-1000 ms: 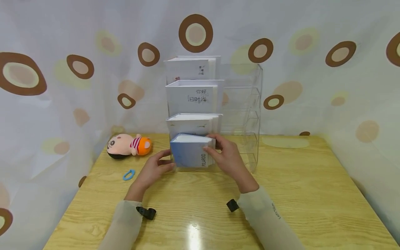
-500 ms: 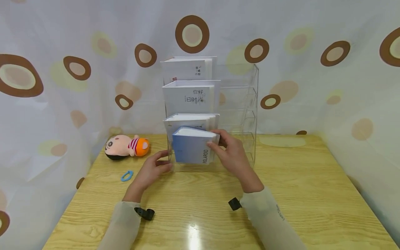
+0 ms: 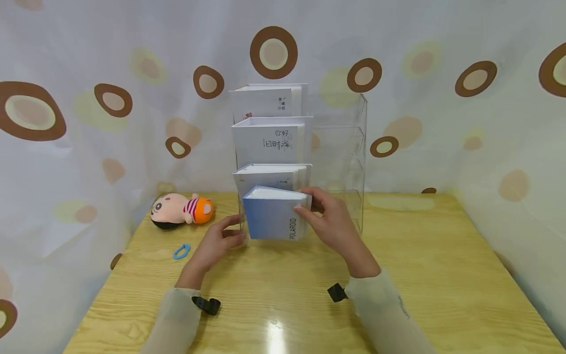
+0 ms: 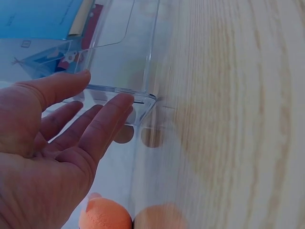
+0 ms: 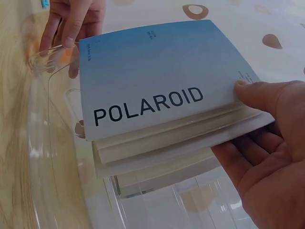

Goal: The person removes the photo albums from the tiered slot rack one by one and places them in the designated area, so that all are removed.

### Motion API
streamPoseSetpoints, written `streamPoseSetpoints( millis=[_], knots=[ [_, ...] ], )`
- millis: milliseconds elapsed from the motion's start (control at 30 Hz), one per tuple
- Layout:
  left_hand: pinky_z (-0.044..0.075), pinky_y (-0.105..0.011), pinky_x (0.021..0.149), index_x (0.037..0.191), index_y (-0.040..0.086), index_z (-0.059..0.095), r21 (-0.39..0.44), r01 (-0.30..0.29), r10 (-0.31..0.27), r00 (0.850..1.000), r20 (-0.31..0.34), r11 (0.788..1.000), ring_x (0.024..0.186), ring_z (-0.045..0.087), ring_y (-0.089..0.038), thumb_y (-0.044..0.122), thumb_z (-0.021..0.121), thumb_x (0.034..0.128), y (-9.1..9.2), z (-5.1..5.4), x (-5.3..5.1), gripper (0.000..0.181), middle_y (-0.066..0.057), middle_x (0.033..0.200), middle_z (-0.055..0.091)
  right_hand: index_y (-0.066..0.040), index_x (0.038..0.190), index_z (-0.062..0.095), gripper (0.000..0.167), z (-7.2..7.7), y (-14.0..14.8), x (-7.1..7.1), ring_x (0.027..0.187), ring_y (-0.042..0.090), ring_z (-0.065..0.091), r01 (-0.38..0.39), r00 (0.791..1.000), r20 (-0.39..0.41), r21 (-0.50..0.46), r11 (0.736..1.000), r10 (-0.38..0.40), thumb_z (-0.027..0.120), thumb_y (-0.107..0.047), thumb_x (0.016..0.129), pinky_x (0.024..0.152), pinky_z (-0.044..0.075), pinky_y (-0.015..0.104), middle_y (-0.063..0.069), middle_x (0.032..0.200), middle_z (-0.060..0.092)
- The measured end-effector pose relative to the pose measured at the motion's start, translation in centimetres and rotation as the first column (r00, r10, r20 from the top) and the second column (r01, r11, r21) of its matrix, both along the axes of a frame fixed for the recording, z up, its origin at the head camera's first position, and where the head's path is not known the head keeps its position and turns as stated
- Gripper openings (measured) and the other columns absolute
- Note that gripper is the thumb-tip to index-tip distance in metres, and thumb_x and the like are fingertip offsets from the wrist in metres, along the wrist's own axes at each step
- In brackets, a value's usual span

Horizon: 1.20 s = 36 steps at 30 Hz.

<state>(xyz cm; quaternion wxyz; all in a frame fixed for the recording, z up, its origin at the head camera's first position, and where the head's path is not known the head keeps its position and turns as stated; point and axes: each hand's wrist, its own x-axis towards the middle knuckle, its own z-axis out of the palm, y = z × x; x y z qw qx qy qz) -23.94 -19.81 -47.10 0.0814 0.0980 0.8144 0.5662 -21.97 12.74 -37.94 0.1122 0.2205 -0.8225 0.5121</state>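
One thick, boxy book [image 3: 270, 219]: right hand [image 3: 329, 216] pinches its edge | left hand [image 3: 217, 241] loosely spread, 7 o'clock corner of clear plastic rack [image 3: 339, 128] | book's back hidden

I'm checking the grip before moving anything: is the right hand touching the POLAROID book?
Touching. The right wrist view shows it: the right hand grips the book, its thumb pressed on the printed cover.

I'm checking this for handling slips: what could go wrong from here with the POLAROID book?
The right hand grips the POLAROID book at one side only, so the opposite side might dip. If it bumps the clear rack, that could shift: the left hand is only at one lower corner.
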Motion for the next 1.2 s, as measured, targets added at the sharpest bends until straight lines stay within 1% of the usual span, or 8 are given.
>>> streamPoseSetpoints(
  millis=[133, 200, 267, 467, 667, 900, 1000, 1200],
  knots=[
    [0.067, -0.039, 0.108, 0.166, 0.002, 0.050, 0.003, -0.011, 0.011, 1.000, 0.012, 1.000, 0.143, 0.065, -0.047, 0.009, 0.073, 0.1070, 0.0, -0.1, 0.2, 0.063, -0.025, 0.168, 0.052, -0.005, 0.136, 0.074, 0.034, -0.1, 0.0, 0.3, 0.100, 0.027, 0.083, -0.012, 1.000, -0.007, 0.028, 1.000, 0.012, 0.081, -0.011, 0.104, 0.083, 0.069, 0.032, 0.017, 0.116, 0.083],
    [0.067, -0.040, 0.109, 0.165, 0.001, 0.050, 0.012, -0.017, 0.017, 1.000, 0.012, 1.000, 0.143, 0.065, -0.047, 0.008, 0.073, 0.1071, -0.1, -0.1, 0.2, 0.063, -0.026, 0.169, 0.052, -0.005, 0.135, 0.075, 0.033, 0.0, -0.1, 0.3, 0.094, 0.023, 0.081, -0.024, 1.000, 0.001, 0.029, 0.999, 0.024, 0.082, -0.012, 0.103, 0.078, 0.065, 0.024, 0.016, 0.113, 0.083],
    [0.067, -0.042, 0.109, 0.166, 0.000, 0.050, 0.025, -0.014, 0.013, 1.000, 0.016, 1.000, 0.142, 0.066, -0.047, 0.006, 0.071, 0.1078, -0.1, -0.1, 0.3, 0.062, -0.027, 0.168, 0.052, -0.005, 0.133, 0.076, 0.032, 0.0, -0.1, 0.4, 0.092, 0.021, 0.081, -0.035, 0.999, 0.015, 0.029, 0.999, 0.035, 0.082, -0.012, 0.103, 0.076, 0.063, 0.020, 0.016, 0.111, 0.083],
    [0.065, -0.046, 0.112, 0.166, 0.002, 0.051, 0.023, -0.023, 0.022, 0.999, 0.038, 0.999, 0.138, 0.070, -0.043, 0.008, 0.070, 0.1097, 0.4, 0.3, 0.3, 0.060, -0.029, 0.157, 0.063, -0.004, 0.131, 0.076, 0.031, -0.2, 0.0, 0.5, 0.095, 0.023, 0.082, -0.055, 0.996, 0.070, 0.039, 0.998, 0.052, 0.083, -0.014, 0.103, 0.079, 0.068, 0.025, 0.017, 0.114, 0.084],
    [0.064, -0.049, 0.114, 0.166, 0.005, 0.053, -0.006, -0.033, 0.033, 0.998, 0.055, 0.999, 0.140, 0.068, -0.043, 0.011, 0.071, 0.1095, 0.5, 0.6, 0.3, 0.059, -0.024, 0.161, 0.062, -0.005, 0.130, 0.074, 0.029, -1.1, 0.2, 0.8, 0.105, 0.029, 0.085, -0.083, 0.987, 0.143, 0.031, 0.996, 0.078, 0.082, -0.016, 0.104, 0.088, 0.073, 0.036, 0.019, 0.121, 0.083],
    [0.066, -0.048, 0.112, 0.169, 0.004, 0.047, 0.015, -0.031, 0.031, 0.999, 0.027, 0.999, 0.140, 0.068, -0.045, 0.005, 0.070, 0.1091, 0.3, 0.5, 0.2, 0.064, -0.024, 0.168, 0.052, -0.006, 0.131, 0.075, 0.029, -2.4, -0.1, 1.4, 0.109, 0.030, 0.085, -0.127, 0.972, 0.199, 0.010, 0.992, 0.122, 0.081, -0.015, 0.104, 0.090, 0.072, 0.036, 0.019, 0.125, 0.081],
    [0.066, -0.048, 0.111, 0.168, 0.002, 0.048, 0.002, -0.039, 0.039, 0.999, 0.018, 0.999, 0.140, 0.068, -0.046, 0.005, 0.070, 0.1084, 0.4, 0.5, 0.1, 0.063, -0.025, 0.168, 0.053, -0.008, 0.130, 0.076, 0.028, -3.0, -0.3, 1.6, 0.109, 0.028, 0.085, -0.129, 0.966, 0.226, 0.000, 0.992, 0.126, 0.082, -0.015, 0.104, 0.090, 0.072, 0.034, 0.017, 0.125, 0.082],
    [0.065, -0.050, 0.112, 0.167, 0.002, 0.049, -0.038, -0.037, 0.037, 0.999, 0.010, 0.999, 0.142, 0.067, -0.047, 0.006, 0.069, 0.1093, 0.5, 0.6, 0.3, 0.062, -0.025, 0.170, 0.052, -0.006, 0.131, 0.075, 0.029, -3.9, -0.5, 1.8, 0.108, 0.025, 0.085, -0.148, 0.944, 0.296, -0.006, 0.989, 0.143, 0.081, -0.017, 0.105, 0.088, 0.072, 0.035, 0.017, 0.123, 0.083]
  ],
)
